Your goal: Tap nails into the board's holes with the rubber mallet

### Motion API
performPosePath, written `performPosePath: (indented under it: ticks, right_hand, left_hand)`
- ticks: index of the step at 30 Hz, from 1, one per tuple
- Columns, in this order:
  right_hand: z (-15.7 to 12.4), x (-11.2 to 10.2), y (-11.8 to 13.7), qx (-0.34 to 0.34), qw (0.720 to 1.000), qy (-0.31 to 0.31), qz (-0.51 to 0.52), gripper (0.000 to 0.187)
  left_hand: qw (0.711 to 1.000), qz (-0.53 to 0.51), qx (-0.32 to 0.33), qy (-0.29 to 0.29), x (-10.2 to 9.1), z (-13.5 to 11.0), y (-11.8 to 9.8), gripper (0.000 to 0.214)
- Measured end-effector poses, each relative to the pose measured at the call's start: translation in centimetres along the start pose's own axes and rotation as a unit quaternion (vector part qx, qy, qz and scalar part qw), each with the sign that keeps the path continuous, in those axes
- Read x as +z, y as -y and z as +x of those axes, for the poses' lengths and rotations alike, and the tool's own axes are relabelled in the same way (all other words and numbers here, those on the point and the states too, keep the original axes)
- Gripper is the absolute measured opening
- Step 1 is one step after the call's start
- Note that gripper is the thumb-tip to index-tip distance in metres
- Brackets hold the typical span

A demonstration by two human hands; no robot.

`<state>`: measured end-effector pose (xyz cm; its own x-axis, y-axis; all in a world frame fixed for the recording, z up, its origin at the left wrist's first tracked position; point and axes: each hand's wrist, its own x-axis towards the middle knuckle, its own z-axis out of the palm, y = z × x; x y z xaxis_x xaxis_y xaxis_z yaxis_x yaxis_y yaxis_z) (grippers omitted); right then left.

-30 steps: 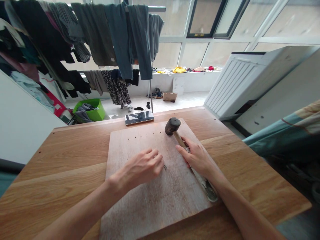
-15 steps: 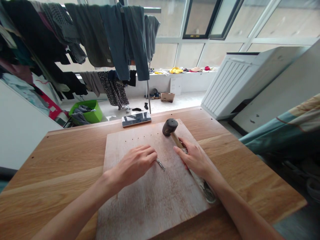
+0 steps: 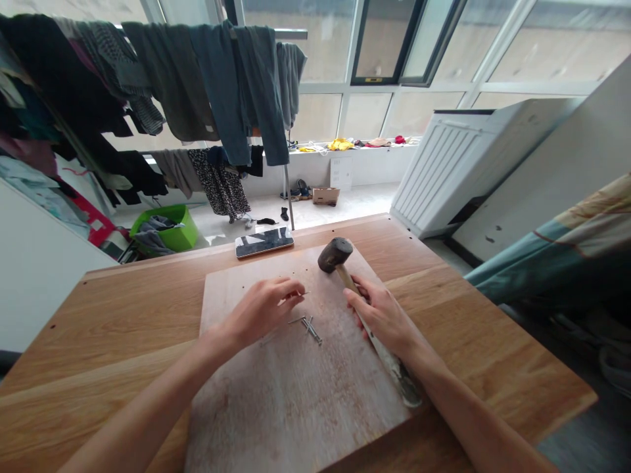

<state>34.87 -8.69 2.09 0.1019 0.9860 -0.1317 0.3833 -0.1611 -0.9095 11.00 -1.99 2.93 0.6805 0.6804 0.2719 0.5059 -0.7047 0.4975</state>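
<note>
Many garments [image 3: 167, 85] hang before the tall windows [image 3: 367, 112], and below them we work at an oak table [image 3: 98, 315] with a worn plywood board [image 3: 296, 414] lying on it and a smartphone [image 3: 264, 242] just beyond the board's far edge. Our right hand [image 3: 382, 322] is clenched round the wooden handle of a rubber mallet [image 3: 335, 255], whose dark head sits over the board near that edge. What has just changed lies at the centre: a small cluster of steel nails [image 3: 309, 328] now lies loose on the board between our hands, where only one or so showed before. Our left hand [image 3: 261, 309] is curled, with a nail tip [image 3: 306, 293] poking past the fingers; it seems to pinch that nail, though the fingers hide most of it.
</note>
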Motion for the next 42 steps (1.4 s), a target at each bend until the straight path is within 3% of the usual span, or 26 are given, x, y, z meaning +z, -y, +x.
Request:
performPosePath:
  ticks: [6, 13, 18, 28, 36, 42]
  right_hand:
    - [0.2, -0.1, -0.4, 0.012, 0.998, -0.040, 0.040, 0.027]
    - [0.7, -0.2, -0.6, 0.029, 0.995, -0.066, 0.075, 0.033]
    - [0.8, -0.2, -1.2, 0.032, 0.993, -0.079, 0.084, 0.043]
    - [1.0, -0.4, -1.0, 0.026, 0.994, -0.069, 0.074, 0.060]
    - [1.0, -0.6, -1.1, 0.034, 0.994, -0.062, 0.083, 0.046]
    - [0.7, -0.5, -0.4, 0.050, 0.989, -0.052, 0.127, 0.063]
  left_hand:
    - [0.997, -0.015, -0.045, -0.063, 1.4, 3.6, 2.1, 0.017]
    - [0.997, 0.033, -0.020, -0.060, 2.9, 7.5, 1.9, 0.017]
    - [0.998, -0.005, -0.015, -0.054, 4.4, 9.4, 1.6, 0.019]
    - [0.999, -0.006, -0.034, -0.042, 5.8, 11.0, 1.2, 0.019]
    - [0.997, -0.008, -0.028, -0.065, 6.7, 10.8, 1.1, 0.019]
    - [0.990, -0.109, -0.022, -0.089, 7.5, 10.7, 1.8, 0.029]
